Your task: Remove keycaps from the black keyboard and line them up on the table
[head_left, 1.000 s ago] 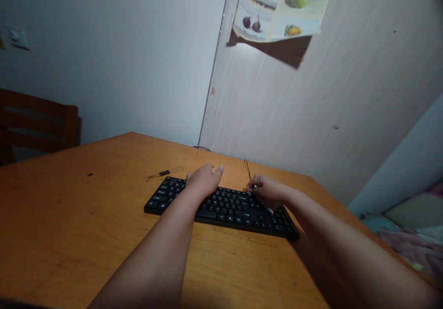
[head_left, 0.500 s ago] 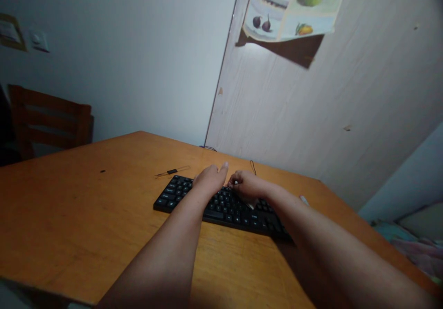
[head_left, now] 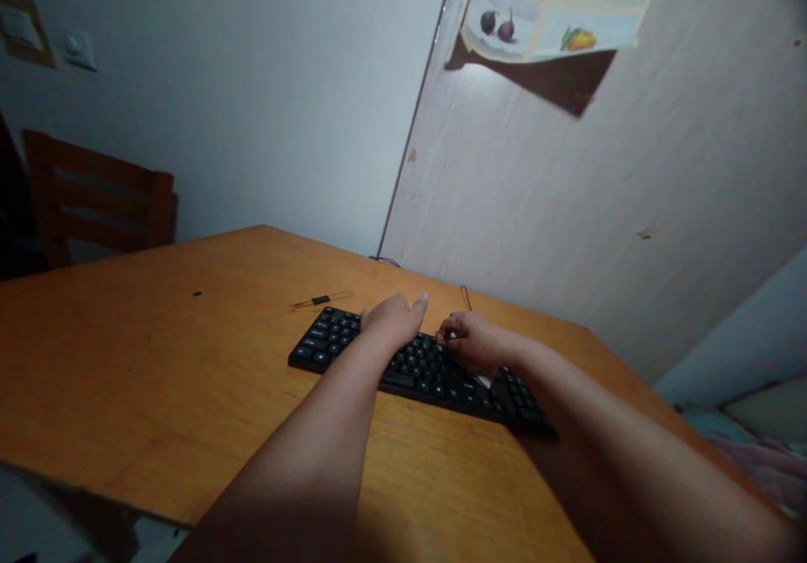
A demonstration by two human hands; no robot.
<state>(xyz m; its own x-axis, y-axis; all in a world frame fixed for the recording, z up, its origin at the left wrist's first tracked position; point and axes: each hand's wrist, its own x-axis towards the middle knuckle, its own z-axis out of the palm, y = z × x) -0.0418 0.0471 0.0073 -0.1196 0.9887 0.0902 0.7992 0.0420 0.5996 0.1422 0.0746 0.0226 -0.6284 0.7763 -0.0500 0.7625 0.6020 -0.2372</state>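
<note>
A black keyboard (head_left: 353, 346) lies on the orange wooden table (head_left: 157, 353). My left hand (head_left: 394, 323) rests flat on the keys near the middle, fingers stretched out together. My right hand (head_left: 472, 340) is over the keys just to its right, fingers curled in a pinch round something small and pale that I cannot make out. A thin dark cable (head_left: 465, 296) runs from the keyboard's back edge toward the wall.
A small dark clip with a thin wire (head_left: 320, 300) lies on the table behind the keyboard. A wooden chair (head_left: 94, 202) stands at the far left. A fruit poster (head_left: 555, 8) hangs on the pale panelled wall. Bedding (head_left: 756, 437) shows at the right.
My right hand moved left along the keyboard toward my left hand, then slightly back to the right. The left hand stayed on the keys. The view shifted a little.
</note>
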